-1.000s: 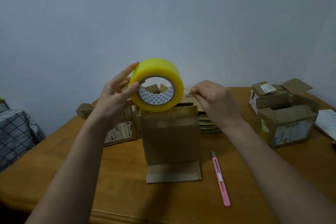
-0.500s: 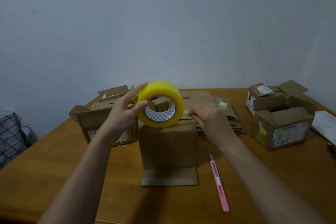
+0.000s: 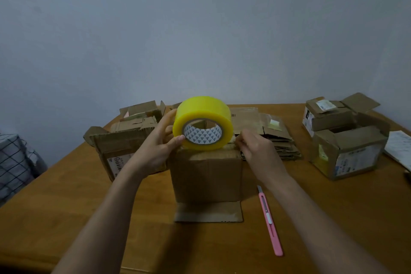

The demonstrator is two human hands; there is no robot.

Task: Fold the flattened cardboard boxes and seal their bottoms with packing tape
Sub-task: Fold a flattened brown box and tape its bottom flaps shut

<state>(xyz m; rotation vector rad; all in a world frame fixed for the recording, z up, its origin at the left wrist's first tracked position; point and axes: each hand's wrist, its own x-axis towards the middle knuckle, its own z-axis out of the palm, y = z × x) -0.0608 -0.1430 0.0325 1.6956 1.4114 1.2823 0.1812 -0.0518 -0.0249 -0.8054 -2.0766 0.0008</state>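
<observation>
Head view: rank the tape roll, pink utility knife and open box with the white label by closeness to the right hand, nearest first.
From the right hand:
1. Tape roll, just to its left, on the centre box.
2. Pink utility knife, on the table, nearer the camera.
3. Open box with the white label, far right of the table.

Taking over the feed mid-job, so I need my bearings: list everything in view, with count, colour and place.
Tape roll: one, yellow, on top of the middle box.
Middle box: one, brown, table centre, a flap lying flat toward the camera.
Open boxes, left: at least two, brown, back left.
Flat cardboard stack: one pile, brown, behind the middle box.
Open boxes, right: two, brown, labelled.
Knife: one, pink, right of the middle box.
Paper: one, white, right edge.
Table: one, wooden.
Left hand: holds the roll.
Right hand: fingers pinched at the roll's edge.
</observation>
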